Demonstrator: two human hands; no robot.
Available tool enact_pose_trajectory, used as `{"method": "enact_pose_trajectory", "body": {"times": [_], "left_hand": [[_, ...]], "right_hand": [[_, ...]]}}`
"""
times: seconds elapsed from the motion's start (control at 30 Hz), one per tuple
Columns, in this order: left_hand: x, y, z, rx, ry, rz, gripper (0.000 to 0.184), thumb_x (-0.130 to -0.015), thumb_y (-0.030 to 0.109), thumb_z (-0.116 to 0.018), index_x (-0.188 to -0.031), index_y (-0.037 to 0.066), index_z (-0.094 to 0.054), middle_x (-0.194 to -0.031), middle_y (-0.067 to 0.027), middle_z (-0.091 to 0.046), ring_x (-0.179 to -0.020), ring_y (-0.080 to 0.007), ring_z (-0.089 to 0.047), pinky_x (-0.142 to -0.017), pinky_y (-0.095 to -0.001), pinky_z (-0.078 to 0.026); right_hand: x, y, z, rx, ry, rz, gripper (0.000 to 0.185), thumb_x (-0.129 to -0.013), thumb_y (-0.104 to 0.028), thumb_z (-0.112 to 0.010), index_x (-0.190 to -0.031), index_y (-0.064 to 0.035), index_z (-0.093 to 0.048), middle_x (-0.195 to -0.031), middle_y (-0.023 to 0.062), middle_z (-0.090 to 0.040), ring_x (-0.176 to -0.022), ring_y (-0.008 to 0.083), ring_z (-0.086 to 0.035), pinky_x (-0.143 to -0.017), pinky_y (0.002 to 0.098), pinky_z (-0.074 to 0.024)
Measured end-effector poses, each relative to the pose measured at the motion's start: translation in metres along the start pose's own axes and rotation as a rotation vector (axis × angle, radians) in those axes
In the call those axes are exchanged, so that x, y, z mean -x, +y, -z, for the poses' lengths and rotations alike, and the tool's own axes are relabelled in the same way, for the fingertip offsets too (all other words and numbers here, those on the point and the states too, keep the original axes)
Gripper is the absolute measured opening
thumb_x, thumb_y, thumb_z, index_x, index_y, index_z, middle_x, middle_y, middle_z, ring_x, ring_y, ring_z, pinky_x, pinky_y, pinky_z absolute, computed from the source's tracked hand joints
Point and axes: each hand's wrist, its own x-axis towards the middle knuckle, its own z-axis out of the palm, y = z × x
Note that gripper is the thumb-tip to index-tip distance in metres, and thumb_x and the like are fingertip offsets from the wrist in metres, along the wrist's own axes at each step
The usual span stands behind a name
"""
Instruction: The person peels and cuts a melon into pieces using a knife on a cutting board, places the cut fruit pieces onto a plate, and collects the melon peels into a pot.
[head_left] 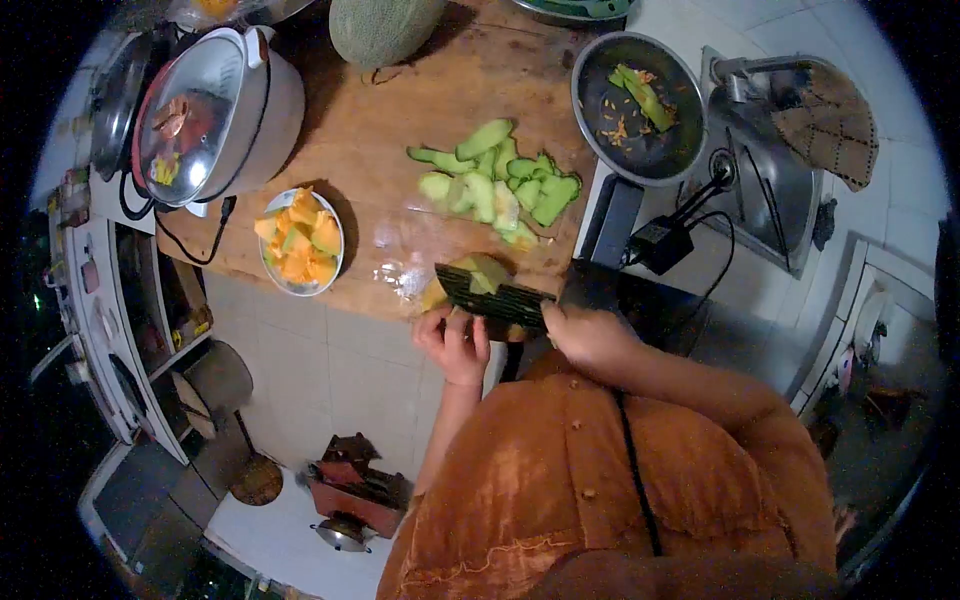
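Note:
My right hand [588, 335] is wrapped round the handle of a kitchen knife [500, 300], whose broad dark blade lies across a piece of melon [485, 268] at the front edge of the wooden board. Fingers curled, my left hand [455, 343] grips the melon piece just below the blade. The knife hides much of the melon and part of that grip. Beyond the blade lies a pile of green melon peelings [500, 185]. To the left, a white bowl [341, 250] holds orange melon chunks [300, 240].
A whole netted melon [385, 28] stands at the back. A lidded pot [270, 110] is at the left. On the right are a metal basin [590, 125] with peel and seeds, a black power adapter [662, 245] with cables, and a sink [790, 215] with a cloth [828, 128].

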Motion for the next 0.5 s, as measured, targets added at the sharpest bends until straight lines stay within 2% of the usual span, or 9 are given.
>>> {"method": "enact_pose_trajectory", "body": {"times": [0.17,0.27,0.33,0.43,0.5], "left_hand": [[0.0,-0.003,-0.002,0.003,0.006,0.003,0.022,-0.076,0.016,-0.068,-0.094,0.009,-0.058,-0.102,-0.012,-0.047,-0.099,-0.0293,-0.042,-0.086,-0.0411,-0.035],[0.0,-0.005,-0.003,-0.008,0.01,-0.008,0.023,-0.076,0.016,-0.068,-0.096,0.009,-0.059,-0.102,-0.0113,-0.047,-0.099,-0.0295,-0.042,-0.087,-0.0413,-0.035],[0.002,-0.005,-0.002,-0.013,0.008,-0.005,0.024,-0.076,0.016,-0.068,-0.097,0.01,-0.059,-0.102,-0.0109,-0.047,-0.099,-0.0296,-0.042,-0.088,-0.0413,-0.035],[-0.011,0.002,0.007,-0.043,-0.052,-0.051,0.022,-0.076,0.016,-0.067,-0.095,0.009,-0.058,-0.103,-0.0121,-0.048,-0.099,-0.0305,-0.044,-0.086,-0.043,-0.036],[-0.038,0.002,0.024,0.005,-0.216,-0.186,0.023,-0.075,0.014,-0.067,-0.095,0.008,-0.057,-0.104,-0.0136,-0.048,-0.098,-0.0317,-0.046,-0.084,-0.0436,-0.038]], "right_hand": [[-0.025,0.003,-0.001,-0.05,-0.078,-0.09,0.017,-0.083,-0.011,-0.043,-0.093,0.0023,-0.046,-0.073,0.0211,-0.06,-0.068,0.0371,-0.062,-0.053,0.045,-0.0488],[-0.033,0.005,0.001,-0.124,-0.09,-0.108,0.016,-0.085,-0.015,-0.041,-0.089,0.0,-0.048,-0.075,0.022,-0.062,-0.069,0.0389,-0.063,-0.058,0.0488,-0.0499],[-0.053,0.011,-0.005,-0.106,-0.024,-0.061,0.016,-0.084,-0.015,-0.043,-0.089,-0.0002,-0.048,-0.074,0.0217,-0.061,-0.07,0.0384,-0.063,-0.059,0.0492,-0.0496],[-0.07,0.018,-0.002,-0.072,0.012,-0.045,0.014,-0.082,-0.013,-0.047,-0.086,-0.0003,-0.047,-0.07,0.021,-0.06,-0.07,0.0376,-0.062,-0.059,0.0484,-0.0484],[-0.076,0.027,0.007,-0.167,0.031,-0.039,0.016,-0.08,-0.016,-0.052,-0.082,-0.0002,-0.047,-0.067,0.0209,-0.058,-0.071,0.0389,-0.06,-0.06,0.0474,-0.047]]}}
